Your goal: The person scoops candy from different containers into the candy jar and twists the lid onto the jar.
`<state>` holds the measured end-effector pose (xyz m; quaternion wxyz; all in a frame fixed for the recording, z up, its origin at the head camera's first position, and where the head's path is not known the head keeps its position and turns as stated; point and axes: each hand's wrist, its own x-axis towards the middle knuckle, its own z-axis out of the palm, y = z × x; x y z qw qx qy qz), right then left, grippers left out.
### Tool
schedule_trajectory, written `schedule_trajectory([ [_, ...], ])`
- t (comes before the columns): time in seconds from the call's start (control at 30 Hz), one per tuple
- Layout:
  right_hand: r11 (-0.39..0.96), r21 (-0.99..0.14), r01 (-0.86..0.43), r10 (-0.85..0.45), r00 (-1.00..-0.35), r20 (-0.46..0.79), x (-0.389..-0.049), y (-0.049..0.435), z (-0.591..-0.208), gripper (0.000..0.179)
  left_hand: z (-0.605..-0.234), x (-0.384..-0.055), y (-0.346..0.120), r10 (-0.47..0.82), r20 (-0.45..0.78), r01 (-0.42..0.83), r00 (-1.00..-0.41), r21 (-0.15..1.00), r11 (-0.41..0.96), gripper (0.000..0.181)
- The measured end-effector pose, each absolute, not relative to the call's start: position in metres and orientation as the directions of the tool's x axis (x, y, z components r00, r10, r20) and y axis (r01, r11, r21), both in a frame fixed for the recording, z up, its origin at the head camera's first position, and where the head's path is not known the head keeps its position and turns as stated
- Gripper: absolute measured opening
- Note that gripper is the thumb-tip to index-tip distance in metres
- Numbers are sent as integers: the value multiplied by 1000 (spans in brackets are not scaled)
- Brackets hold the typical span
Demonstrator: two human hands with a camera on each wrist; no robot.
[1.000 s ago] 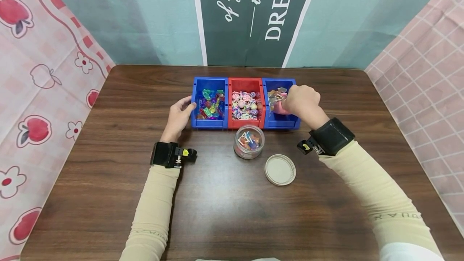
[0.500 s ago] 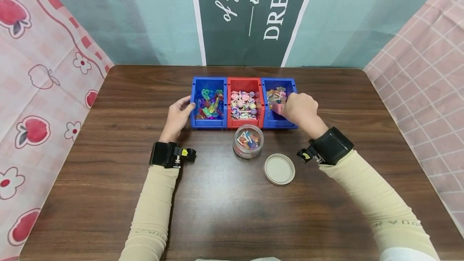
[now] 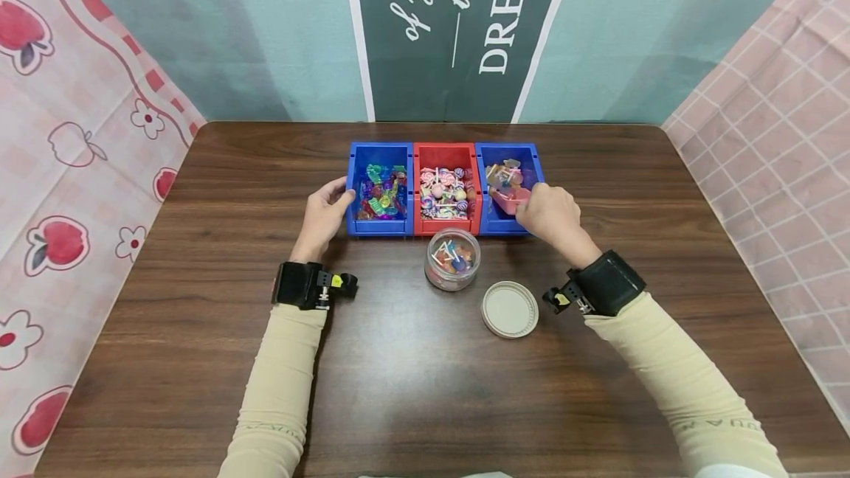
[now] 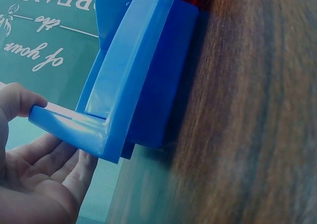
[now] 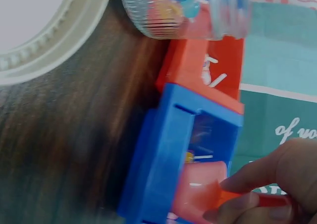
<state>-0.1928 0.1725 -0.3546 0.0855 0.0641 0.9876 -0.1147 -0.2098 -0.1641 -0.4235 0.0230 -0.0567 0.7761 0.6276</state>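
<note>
My left hand (image 3: pixel 323 216) grips the side wall of the left blue bin (image 4: pixel 143 50), thumb over the rim and fingers along the outside. That bin holds translucent coloured pieces (image 3: pixel 384 194). My right hand (image 3: pixel 551 218) pinches the handle of a small pink scoop (image 5: pixel 200 189), which sits inside the right blue bin (image 3: pixel 501 226). Candy-like pieces (image 3: pixel 506 172) lie in that bin and at the scoop; how much the scoop carries is hard to tell. Between them stands a red bin (image 3: pixel 448 226) with small lollipops (image 3: pixel 446 190).
In front of the red bin stands a glass jar (image 3: pixel 438 279) without a lid on it, part filled with coloured pieces. A cream round lid (image 3: pixel 510 310) lies to its right. All rest on a brown wooden table (image 3: pixel 412 382), with a printed cloth (image 3: pixel 265 43) behind.
My right hand has drawn slightly back toward me with the scoop, and more of the scoop shows above the bin. My left hand keeps its hold on the left blue bin.
</note>
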Motion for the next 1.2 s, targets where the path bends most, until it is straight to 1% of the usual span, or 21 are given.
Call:
schedule_trajectory([
  [0.23,958,-268,105,86,-993,-82,-195,171,-376,30,-425,-210,-165,-60,-84,-95,-995,972,214,43],
  [0.43,951,-290,110,93,-993,-73,-193,172,-386,36,-423,-210,-164,-59,-86,-97,-995,971,221,43],
  [0.67,939,-327,109,93,-994,-65,-192,176,-392,34,-423,-210,-165,-53,-98,-108,-994,969,224,44],
  [1.0,930,-365,50,65,-997,29,-189,181,-406,30,-423,-209,-165,-53,-115,-124,-992,968,217,44],
  [1.2,921,-388,42,68,-996,55,-187,184,-413,31,-423,-209,-164,-58,-119,-129,-991,968,216,45],
])
